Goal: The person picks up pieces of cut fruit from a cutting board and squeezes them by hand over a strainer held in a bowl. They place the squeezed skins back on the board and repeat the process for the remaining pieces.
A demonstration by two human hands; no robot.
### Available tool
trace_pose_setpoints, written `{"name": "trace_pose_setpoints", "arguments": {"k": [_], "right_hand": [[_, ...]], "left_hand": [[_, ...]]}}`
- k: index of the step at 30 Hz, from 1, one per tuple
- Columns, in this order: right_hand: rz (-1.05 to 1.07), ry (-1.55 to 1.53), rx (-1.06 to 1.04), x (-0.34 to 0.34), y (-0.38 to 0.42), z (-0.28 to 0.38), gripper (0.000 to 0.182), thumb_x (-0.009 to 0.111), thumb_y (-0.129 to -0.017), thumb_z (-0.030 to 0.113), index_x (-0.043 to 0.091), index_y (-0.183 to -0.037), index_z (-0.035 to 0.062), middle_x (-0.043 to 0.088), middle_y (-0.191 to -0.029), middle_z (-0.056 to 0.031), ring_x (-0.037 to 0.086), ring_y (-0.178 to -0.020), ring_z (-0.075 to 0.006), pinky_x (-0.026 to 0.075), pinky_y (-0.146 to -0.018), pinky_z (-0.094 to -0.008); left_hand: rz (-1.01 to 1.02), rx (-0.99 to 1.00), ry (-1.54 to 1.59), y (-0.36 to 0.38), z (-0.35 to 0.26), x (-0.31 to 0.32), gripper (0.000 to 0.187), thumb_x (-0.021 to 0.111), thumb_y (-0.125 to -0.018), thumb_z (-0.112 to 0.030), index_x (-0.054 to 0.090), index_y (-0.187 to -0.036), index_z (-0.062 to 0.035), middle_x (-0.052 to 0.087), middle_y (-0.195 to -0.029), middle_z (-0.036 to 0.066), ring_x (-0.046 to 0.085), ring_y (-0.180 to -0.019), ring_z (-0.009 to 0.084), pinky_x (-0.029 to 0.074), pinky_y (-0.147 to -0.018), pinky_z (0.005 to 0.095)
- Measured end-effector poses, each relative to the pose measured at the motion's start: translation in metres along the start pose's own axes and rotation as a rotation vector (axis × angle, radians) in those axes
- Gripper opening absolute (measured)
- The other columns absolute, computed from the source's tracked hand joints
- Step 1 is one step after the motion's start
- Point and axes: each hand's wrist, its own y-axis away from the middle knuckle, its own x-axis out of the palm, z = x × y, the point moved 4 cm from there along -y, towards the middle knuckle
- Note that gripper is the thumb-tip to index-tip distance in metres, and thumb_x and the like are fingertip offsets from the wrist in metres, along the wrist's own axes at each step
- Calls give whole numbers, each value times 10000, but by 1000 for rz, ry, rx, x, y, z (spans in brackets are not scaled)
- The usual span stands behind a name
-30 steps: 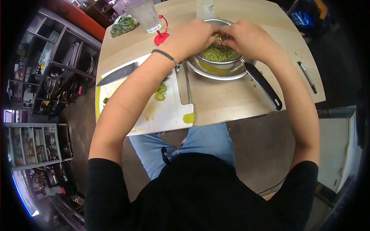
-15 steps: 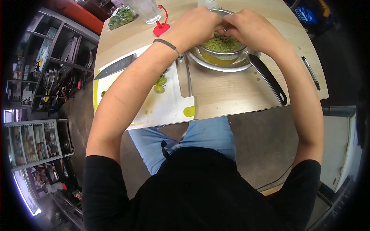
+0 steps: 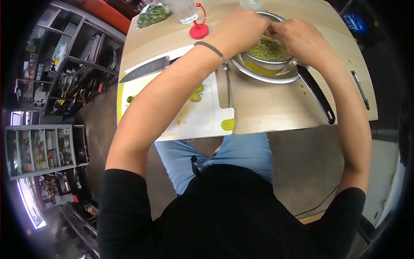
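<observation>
We see a metal strainer in the upper right of the frame, open side up, with its black handle slanting down toward the right. We find lumpy green pulp inside its mesh. Below it we see a wide, shiny metal bowl, upright on the pale tabletop, with yellowish liquid showing near its front edge.

Left hand and right hand together over strainer, green bits inside, bowl beneath, knife nearby
</observation>
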Motion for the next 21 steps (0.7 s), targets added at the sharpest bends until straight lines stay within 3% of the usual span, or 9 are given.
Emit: {"name": "trace_pose_setpoints", "arguments": {"k": [6, 13, 15, 16, 19, 21], "right_hand": [[-13, -26, -30, 0, 0, 0, 126, 559, -830, 28, 642, -923, 11, 633, -780, -214, 602, -779, -409, 460, -700, -492], [-49, -42, -63, -2, 2, 1, 154, 554, -808, -32, 645, -932, -17, 638, -791, -223, 607, -789, -413, 475, -725, -480], [-34, -59, -45, -2, 1, 0, 153, 554, -810, -28, 646, -931, -18, 639, -793, -222, 608, -791, -410, 475, -725, -481], [-20, -76, -27, -2, 1, -1, 151, 554, -811, -24, 648, -930, -18, 640, -795, -222, 610, -793, -408, 474, -725, -482], [-46, -73, -40, -3, 2, -1, 148, 556, -816, -16, 651, -930, -17, 640, -798, -223, 611, -796, -404, 472, -724, -483], [-49, -74, -42, -3, 2, -1, 149, 557, -818, -13, 651, -933, -14, 639, -797, -223, 610, -794, -404, 472, -724, -485]], "left_hand": [[9, 2, -100, -1, -2, 7, 120, 701, -756, -166, 736, -866, -199, 705, -739, 59, 690, -737, 222, 475, -721, 411], [1, -28, -113, -1, -4, 8, 117, 700, -755, -154, 733, -857, -201, 700, -719, 58, 686, -726, 224, 446, -765, 422], [-30, -93, 138, 4, -3, 2, 144, 578, -761, -29, 684, -855, -50, 694, -811, 176, 682, -822, 319, 509, -773, 451], [-31, -93, 138, 4, -3, 3, 144, 578, -761, -29, 684, -855, -50, 694, -811, 176, 682, -822, 319, 509, -773, 451], [-21, -91, 116, 2, -3, 3, 139, 571, -781, -48, 683, -863, -61, 696, -809, 164, 683, -824, 315, 487, -820, 471], [4, -42, -46, 1, -4, 5, 114, 699, -756, -147, 731, -855, -195, 698, -709, 55, 679, -711, 216, 410, -809, 435]]}}
